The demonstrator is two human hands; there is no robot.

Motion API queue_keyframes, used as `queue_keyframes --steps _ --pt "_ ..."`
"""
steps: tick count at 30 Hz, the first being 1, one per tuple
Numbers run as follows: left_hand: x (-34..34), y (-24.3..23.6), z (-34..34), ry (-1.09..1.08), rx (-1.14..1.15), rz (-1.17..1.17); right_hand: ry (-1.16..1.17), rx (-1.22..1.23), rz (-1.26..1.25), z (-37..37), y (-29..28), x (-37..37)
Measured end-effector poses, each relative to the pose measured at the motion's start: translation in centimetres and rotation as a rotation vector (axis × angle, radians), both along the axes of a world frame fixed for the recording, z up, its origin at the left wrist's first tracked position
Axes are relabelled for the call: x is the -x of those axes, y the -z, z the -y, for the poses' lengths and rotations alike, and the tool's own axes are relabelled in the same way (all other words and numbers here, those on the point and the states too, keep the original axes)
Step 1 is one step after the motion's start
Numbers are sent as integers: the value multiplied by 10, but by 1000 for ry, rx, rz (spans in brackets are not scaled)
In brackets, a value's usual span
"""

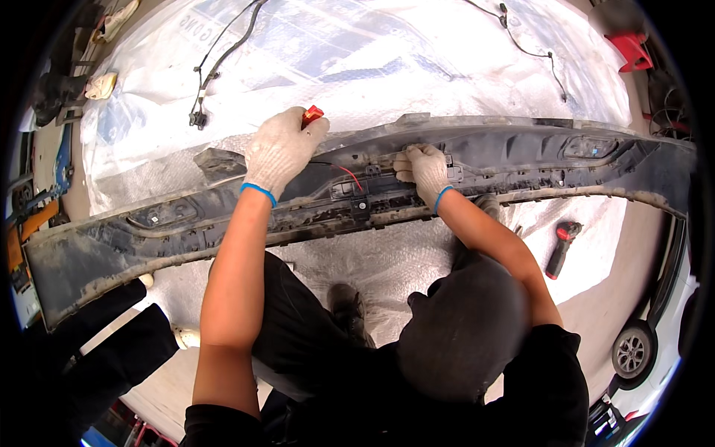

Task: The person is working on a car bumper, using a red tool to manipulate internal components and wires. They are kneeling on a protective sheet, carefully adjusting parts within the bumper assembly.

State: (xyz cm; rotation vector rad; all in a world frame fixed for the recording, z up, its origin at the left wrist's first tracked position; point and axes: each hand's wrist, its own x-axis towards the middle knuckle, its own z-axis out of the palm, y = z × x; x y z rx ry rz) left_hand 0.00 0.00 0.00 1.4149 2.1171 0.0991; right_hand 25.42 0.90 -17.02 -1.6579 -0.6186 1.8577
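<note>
My left hand (280, 153), in a knit glove, grips a small red object (313, 113) above a long, dusty black plastic car bumper part (506, 156). A thin red wire (348, 174) crosses the middle of that part, near a black bracket (363, 206). My right hand (424, 170), also gloved, has its fingers curled at the part, right of the red wire, beside a small rectangular fitting (454, 170); what they hold is hidden.
A cordless power tool (562, 249) lies on plastic sheeting (372, 59) at the right. Black harnesses (212, 78) lie beyond the bumper part. Another person's dark trouser legs (134, 350) are at lower left. A white car's wheel (631, 352) shows at lower right.
</note>
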Motion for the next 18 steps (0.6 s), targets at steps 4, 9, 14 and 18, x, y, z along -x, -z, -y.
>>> queue_keyframes --steps 4,9,14,18 --pt "1 5 -2 -6 -34 5 -11 5 -9 -6 -4 -1" --pt "-3 1 1 -19 5 21 -38 80 18 -7 -12 -4" --pt "1 1 -1 -25 5 7 -35 194 13 -12 -20 -11" --pt "-1 -5 0 -41 -7 41 -290 134 92 -3 -38 -22"
